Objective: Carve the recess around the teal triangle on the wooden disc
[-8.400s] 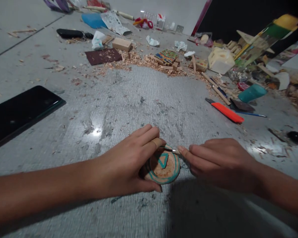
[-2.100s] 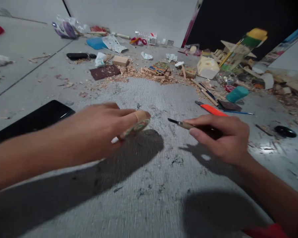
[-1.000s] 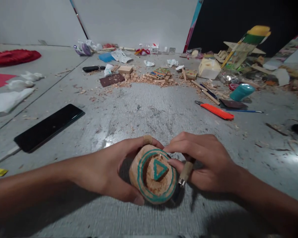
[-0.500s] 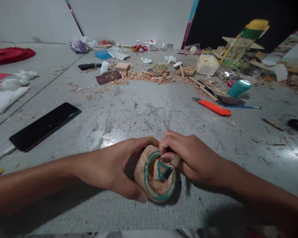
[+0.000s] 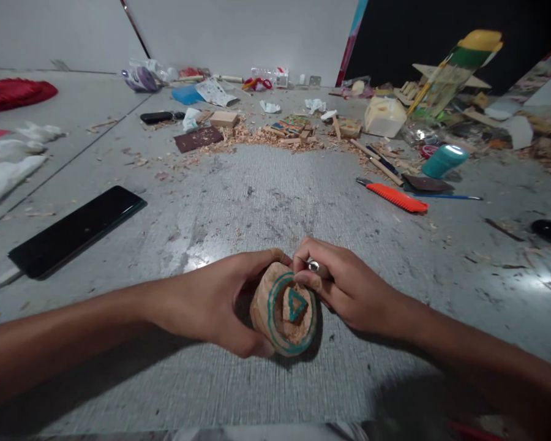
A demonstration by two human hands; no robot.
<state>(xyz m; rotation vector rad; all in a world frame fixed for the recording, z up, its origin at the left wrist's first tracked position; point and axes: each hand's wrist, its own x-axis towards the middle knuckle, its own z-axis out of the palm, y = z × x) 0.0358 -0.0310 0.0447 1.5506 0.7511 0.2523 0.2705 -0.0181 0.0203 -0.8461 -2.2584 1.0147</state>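
A round wooden block [image 5: 283, 309] with a teal ring and a raised teal triangle on its face is tilted up toward me, low in the middle of the view. My left hand [image 5: 211, 303] wraps round its left side and back, fingers closed on it. My right hand [image 5: 344, 285] is closed on a small carving tool [image 5: 313, 266]; only its metal collar shows between the fingers, at the block's upper right edge. The tool's tip is hidden behind my fingers.
A black phone [image 5: 76, 229] lies on the grey floor at left. An orange-handled tool [image 5: 392, 196], a teal cup [image 5: 443, 160], sandpaper [image 5: 197, 138], wood shavings [image 5: 257, 136] and scraps lie beyond. White cloth [image 5: 4, 174] sits at far left.
The block was lifted off the floor and turned to face me. In the last half second my right hand drew the tool from the triangle up to the block's upper right edge.
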